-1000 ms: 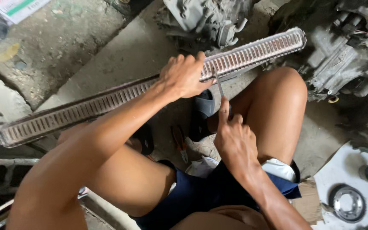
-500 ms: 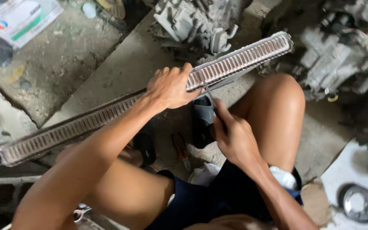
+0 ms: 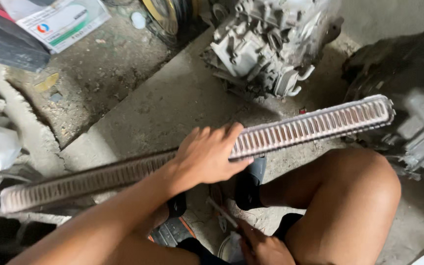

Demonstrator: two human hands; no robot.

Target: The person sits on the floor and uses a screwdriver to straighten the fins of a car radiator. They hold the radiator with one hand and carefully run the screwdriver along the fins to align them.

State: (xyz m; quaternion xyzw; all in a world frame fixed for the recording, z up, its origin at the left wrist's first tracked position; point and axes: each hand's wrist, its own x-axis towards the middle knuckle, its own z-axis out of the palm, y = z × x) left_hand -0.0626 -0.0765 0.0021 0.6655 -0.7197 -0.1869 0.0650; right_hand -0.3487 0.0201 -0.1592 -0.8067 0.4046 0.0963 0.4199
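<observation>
Single head-worn view, looking steeply down from close above the seated person's bare knees onto the concrete floor [image 3: 172,113], with the left hand [image 3: 207,157] near frame centre, the right hand [image 3: 263,248] at the bottom edge, and an engine part [image 3: 266,44] at the top.

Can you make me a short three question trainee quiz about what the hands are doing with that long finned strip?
1. True or false: the left hand grips the long finned strip near its middle.
2. What does the right hand hold? A thin tool, B hammer, C cup.
3. What grey metal thing lies on the floor beyond the strip?

Key: 1 true. 2 A. 3 An engine part.
</observation>
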